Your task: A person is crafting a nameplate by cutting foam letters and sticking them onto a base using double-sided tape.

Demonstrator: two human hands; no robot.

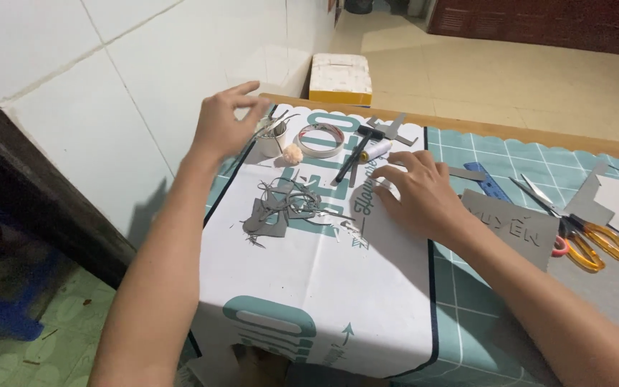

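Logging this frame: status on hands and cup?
Left hand open, fingers over white cup. Right hand flat on printed paper sheet. Grey scraps between.

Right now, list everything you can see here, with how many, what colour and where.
white sheet: one, white with teal print, spread over the table
grey scraps: a pile, grey, middle of the sheet
small cup: one, white, far left, under the left hand
tape roll: one, white, beside the cup
pen: one, black, right of the tape
scissors: one pair, orange handles, right side
grey card: one, grey, by the right wrist
blue ruler: one, blue, behind the card
box: one, white and yellow, on the floor beyond
left hand: raised over the cup
right hand: flat on the sheet
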